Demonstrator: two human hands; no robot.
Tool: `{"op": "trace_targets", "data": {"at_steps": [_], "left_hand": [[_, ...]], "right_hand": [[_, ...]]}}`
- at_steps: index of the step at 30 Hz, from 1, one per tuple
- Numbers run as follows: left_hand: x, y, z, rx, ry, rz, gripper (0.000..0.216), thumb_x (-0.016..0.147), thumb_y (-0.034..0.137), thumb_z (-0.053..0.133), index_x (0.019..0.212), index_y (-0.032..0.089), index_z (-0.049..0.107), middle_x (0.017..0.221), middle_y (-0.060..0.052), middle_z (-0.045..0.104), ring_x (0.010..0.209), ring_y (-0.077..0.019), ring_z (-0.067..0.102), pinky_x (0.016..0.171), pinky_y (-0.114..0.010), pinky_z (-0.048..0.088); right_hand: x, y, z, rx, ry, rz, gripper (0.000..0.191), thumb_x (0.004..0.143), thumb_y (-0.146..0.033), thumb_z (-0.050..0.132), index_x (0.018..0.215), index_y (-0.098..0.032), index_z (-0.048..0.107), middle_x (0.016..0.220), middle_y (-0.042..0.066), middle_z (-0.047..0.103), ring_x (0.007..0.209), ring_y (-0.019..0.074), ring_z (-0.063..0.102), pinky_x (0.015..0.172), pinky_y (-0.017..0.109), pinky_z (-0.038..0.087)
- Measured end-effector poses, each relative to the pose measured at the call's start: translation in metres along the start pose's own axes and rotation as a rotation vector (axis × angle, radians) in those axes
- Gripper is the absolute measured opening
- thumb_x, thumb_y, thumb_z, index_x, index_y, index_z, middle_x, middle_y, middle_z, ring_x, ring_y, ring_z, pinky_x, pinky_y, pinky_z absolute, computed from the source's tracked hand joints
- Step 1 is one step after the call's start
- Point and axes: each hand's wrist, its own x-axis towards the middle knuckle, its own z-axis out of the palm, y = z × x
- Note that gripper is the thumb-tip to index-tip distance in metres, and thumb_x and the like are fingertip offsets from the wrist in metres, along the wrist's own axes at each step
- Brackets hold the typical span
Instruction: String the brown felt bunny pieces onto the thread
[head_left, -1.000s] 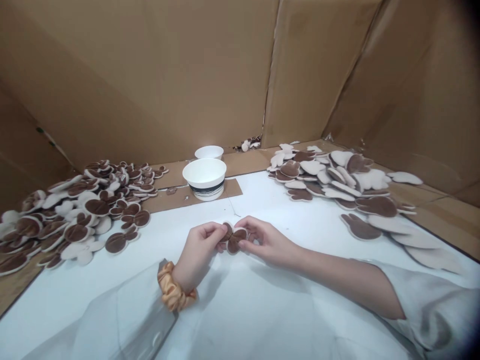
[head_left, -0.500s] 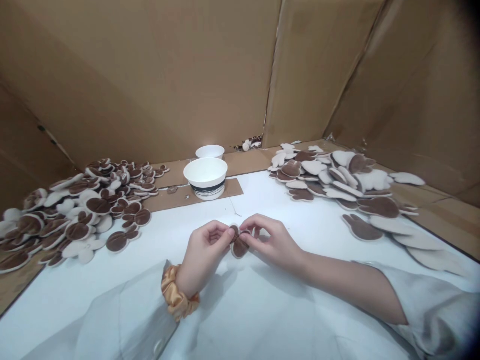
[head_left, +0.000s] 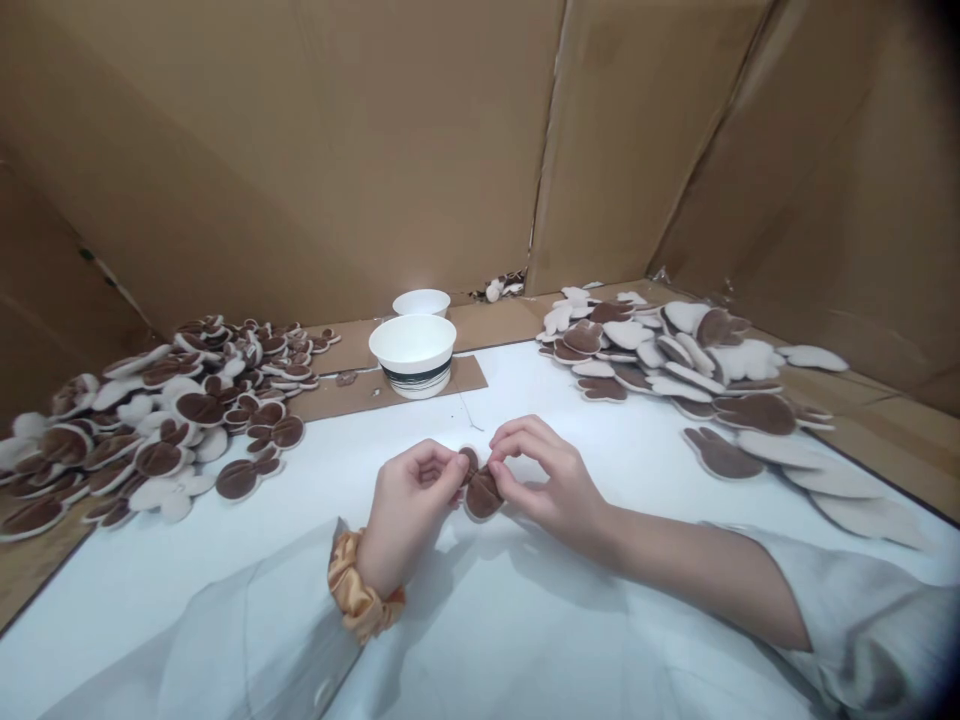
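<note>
A small brown plush patch (head_left: 482, 494) with a pale edge and rounded lobes, like a rabbit or mouse head, is held up over the white tabletop. My left hand (head_left: 417, 500), with an orange scrunchie (head_left: 358, 592) at the wrist, pinches its left lobe between thumb and forefinger. At its upper right side, the thumb and forefinger of my right hand (head_left: 551, 480) are pinched together on the lobe, which they mostly cover. Whether a fine thread is also between those fingertips cannot be made out.
A pile of similar small patches (head_left: 161, 458) lies left. Larger brown and white rabbit-shaped pieces (head_left: 756, 412) are heaped right. Two white bowls, the nearer bowl (head_left: 414, 345) black-banded, stand at the back on cardboard. A loose thread (head_left: 471, 412) lies before them. Cardboard walls (head_left: 360, 150) enclose the table.
My right hand has lifted slightly, its thumb and forefinger now closed more tightly at the patch's upper right. More of the patch's lower lobe shows. My left hand keeps its pinch.
</note>
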Motion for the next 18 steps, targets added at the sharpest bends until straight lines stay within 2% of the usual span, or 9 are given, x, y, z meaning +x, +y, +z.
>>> {"op": "trace_targets", "data": {"at_steps": [5, 10, 13, 16, 18], "left_hand": [[0.000, -0.001, -0.001, 0.035, 0.011, 0.029, 0.022, 0.072, 0.036, 0.059, 0.064, 0.015, 0.056, 0.054, 0.001, 0.057, 0.050, -0.0101, 0.052, 0.051, -0.019, 0.040], [-0.003, -0.004, 0.001, 0.174, 0.083, 0.104, 0.021, 0.075, 0.035, 0.055, 0.066, 0.016, 0.057, 0.060, 0.000, 0.062, 0.056, -0.0109, 0.054, 0.056, -0.019, 0.041], [-0.005, -0.004, 0.004, 0.215, 0.125, 0.125, 0.021, 0.075, 0.035, 0.055, 0.066, 0.017, 0.054, 0.059, 0.001, 0.060, 0.054, -0.0102, 0.053, 0.054, -0.019, 0.040], [-0.006, -0.004, 0.007, 0.189, 0.141, 0.128, 0.019, 0.074, 0.035, 0.056, 0.081, 0.017, 0.057, 0.059, 0.002, 0.058, 0.051, -0.0095, 0.051, 0.050, -0.019, 0.039], [-0.007, -0.004, 0.008, 0.145, 0.107, 0.107, 0.028, 0.075, 0.034, 0.055, 0.099, 0.018, 0.057, 0.058, 0.004, 0.055, 0.048, -0.0084, 0.048, 0.048, -0.018, 0.039]], "right_hand": [[0.000, 0.000, -0.001, 0.009, -0.006, 0.031, 0.008, 0.076, -0.013, 0.050, 0.072, -0.018, 0.053, 0.082, 0.005, 0.054, 0.080, 0.0160, 0.053, 0.071, 0.031, 0.045], [-0.002, 0.001, 0.003, -0.043, 0.013, -0.047, 0.006, 0.076, -0.014, 0.053, 0.073, -0.019, 0.056, 0.084, 0.005, 0.052, 0.083, 0.0161, 0.050, 0.072, 0.031, 0.045], [-0.003, -0.002, 0.006, -0.098, 0.028, -0.082, 0.007, 0.076, -0.014, 0.053, 0.071, -0.019, 0.056, 0.082, 0.005, 0.051, 0.082, 0.0165, 0.048, 0.070, 0.031, 0.045], [-0.003, -0.003, 0.009, -0.176, 0.054, -0.155, 0.009, 0.076, -0.014, 0.053, 0.070, -0.019, 0.056, 0.082, 0.005, 0.052, 0.081, 0.0168, 0.048, 0.068, 0.032, 0.045], [-0.004, -0.003, 0.010, -0.251, 0.075, -0.240, 0.009, 0.075, -0.012, 0.053, 0.070, -0.019, 0.057, 0.081, 0.005, 0.053, 0.082, 0.0170, 0.047, 0.069, 0.032, 0.045]]}}
